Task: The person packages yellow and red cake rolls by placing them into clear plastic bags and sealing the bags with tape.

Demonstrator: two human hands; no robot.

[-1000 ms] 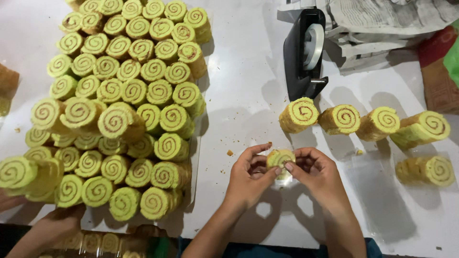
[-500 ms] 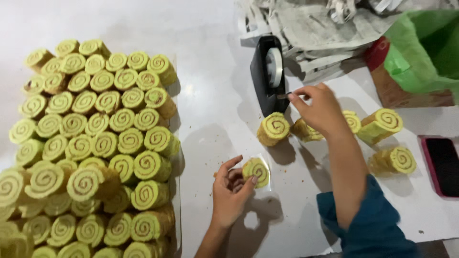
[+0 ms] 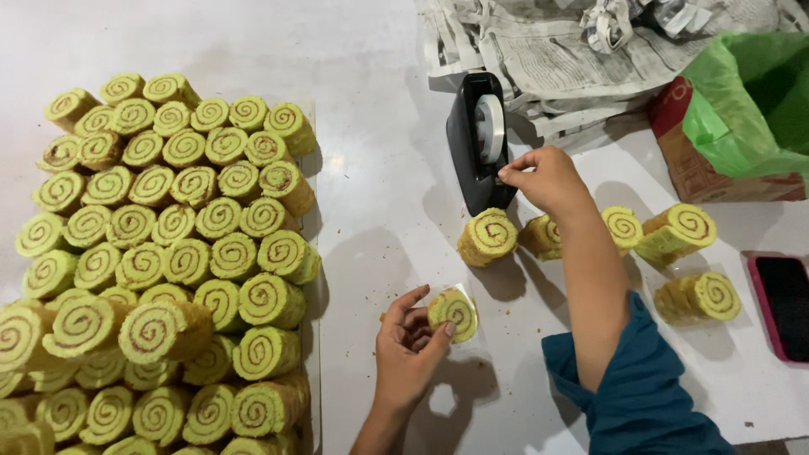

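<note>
My left hand [image 3: 410, 347] holds a green swirl roll slice wrapped in clear film [image 3: 453, 313] upright on the white table [image 3: 379, 168]. My right hand [image 3: 548, 179] is up at the black tape dispenser [image 3: 478, 139], thumb and fingertips pinched at the tape's end. Whether tape is between the fingers is too small to tell. Several wrapped swirl rolls [image 3: 489, 237] lie in a row just below and to the right of that hand.
A big stack of green swirl rolls [image 3: 168, 253] fills the left side. Crumpled newspaper [image 3: 573, 42] lies at the back. A box lined with a green bag [image 3: 742, 118] stands far right, and a phone in a pink case [image 3: 779, 295] lies at the right edge.
Both hands were on the wrapped slice a second ago. My right hand let go and reached up to the tape dispenser; my left hand kept the slice. The view has shifted right.
</note>
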